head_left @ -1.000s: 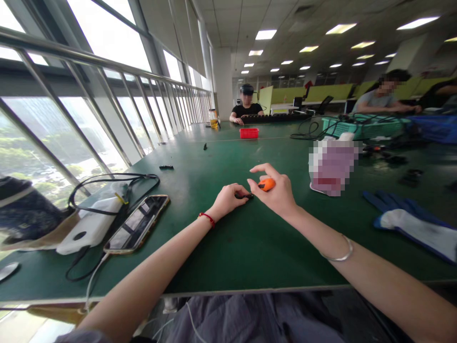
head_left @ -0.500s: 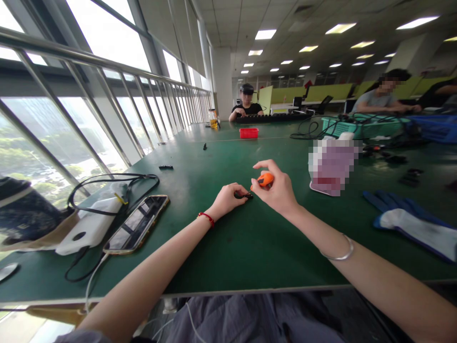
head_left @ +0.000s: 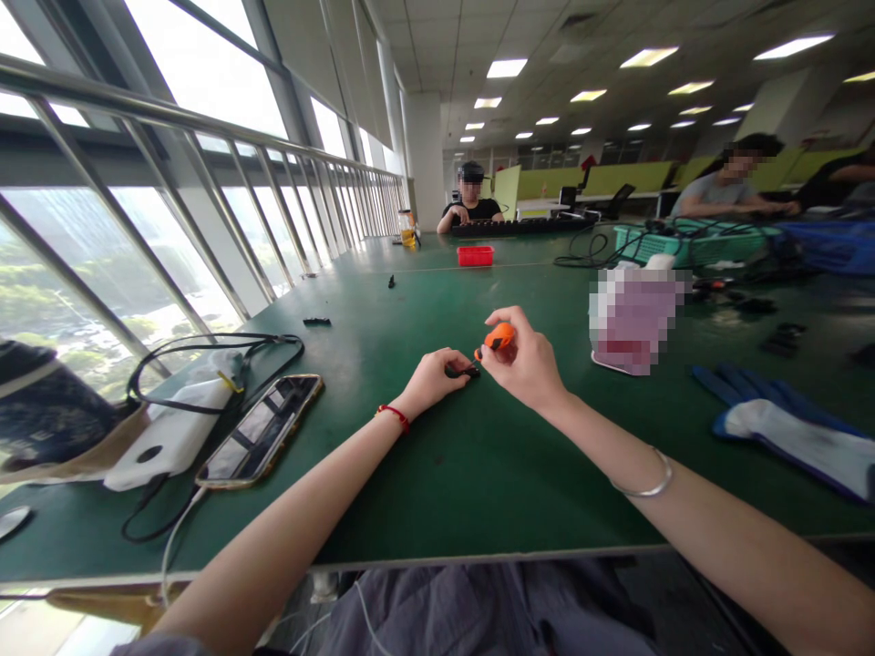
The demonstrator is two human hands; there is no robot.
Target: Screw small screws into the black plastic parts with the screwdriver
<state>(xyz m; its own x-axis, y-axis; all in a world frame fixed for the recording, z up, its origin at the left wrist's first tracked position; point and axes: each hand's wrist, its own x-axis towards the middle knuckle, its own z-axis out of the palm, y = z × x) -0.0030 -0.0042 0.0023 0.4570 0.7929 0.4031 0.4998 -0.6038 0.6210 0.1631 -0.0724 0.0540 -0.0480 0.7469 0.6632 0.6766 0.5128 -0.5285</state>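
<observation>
My right hand [head_left: 523, 363] is closed on an orange and black screwdriver [head_left: 500, 337], its shaft slanting down to the left. The tip reaches a small black part [head_left: 471, 372] pinched in the fingers of my left hand [head_left: 434, 381]. The left fingers cover most of that part, so its exact kind does not show. Both hands are close together, low over the green table [head_left: 437, 492].
To the left lie a phone [head_left: 263, 428], a white case [head_left: 170, 428] and a black cable [head_left: 219, 342]. A blue and white glove [head_left: 786, 428] rests at right. Farther back stand a red bin [head_left: 475, 256] and a teal basket [head_left: 656, 248]. Other people sit beyond.
The screwdriver handle has tilted and shifted slightly left in my right hand, and its shaft now shows against the black part. My left hand has barely moved.
</observation>
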